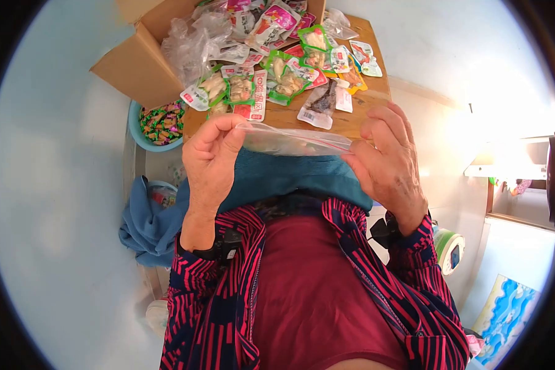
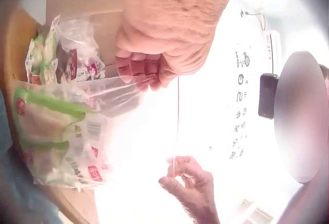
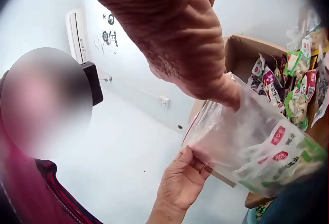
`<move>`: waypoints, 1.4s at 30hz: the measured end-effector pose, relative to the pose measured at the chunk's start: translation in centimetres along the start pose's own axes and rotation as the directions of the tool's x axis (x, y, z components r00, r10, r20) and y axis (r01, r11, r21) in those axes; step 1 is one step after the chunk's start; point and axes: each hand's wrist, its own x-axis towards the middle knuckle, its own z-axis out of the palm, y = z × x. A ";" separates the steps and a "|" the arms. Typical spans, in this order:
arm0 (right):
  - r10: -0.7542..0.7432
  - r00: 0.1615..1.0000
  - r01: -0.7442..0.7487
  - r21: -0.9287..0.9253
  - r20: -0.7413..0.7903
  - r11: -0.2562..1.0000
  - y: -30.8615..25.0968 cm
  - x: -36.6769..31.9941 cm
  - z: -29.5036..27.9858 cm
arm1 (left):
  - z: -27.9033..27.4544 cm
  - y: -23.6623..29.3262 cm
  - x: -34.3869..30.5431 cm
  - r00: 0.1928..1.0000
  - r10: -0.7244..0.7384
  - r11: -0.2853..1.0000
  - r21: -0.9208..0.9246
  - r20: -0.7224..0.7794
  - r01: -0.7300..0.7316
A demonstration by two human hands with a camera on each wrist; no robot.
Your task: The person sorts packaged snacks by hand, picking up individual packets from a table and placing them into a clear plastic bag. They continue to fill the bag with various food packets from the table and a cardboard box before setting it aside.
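Note:
A clear zip bag (image 1: 293, 140) with a red line along its top edge stretches between both hands above the person's lap. Green-edged white snack packets (image 3: 280, 154) show through its plastic in the right wrist view. At one top corner, the left hand (image 1: 209, 163) pinches the bag between thumb and fingers. The right hand (image 1: 388, 160) grips the opposite corner, thumb against its fingers. In the left wrist view the red line (image 2: 178, 116) runs straight from one hand to the other, with the packets hanging below in the bag.
A cardboard box (image 1: 139, 68) full of packets stands on the wooden table (image 1: 376, 80), loose snack packets (image 1: 283, 77) spread before it. Left of the table is a blue basin (image 1: 135, 132) of wrapped sweets. A blue cloth (image 1: 151, 228) hangs lower down.

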 end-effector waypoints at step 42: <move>0.261 0.952 -0.255 0.879 0.157 0.403 -3.5 -1.5 9.2 | -2.9 8.4 -4.6 0.980 0.158 0.646 0.738 0.121 -0.195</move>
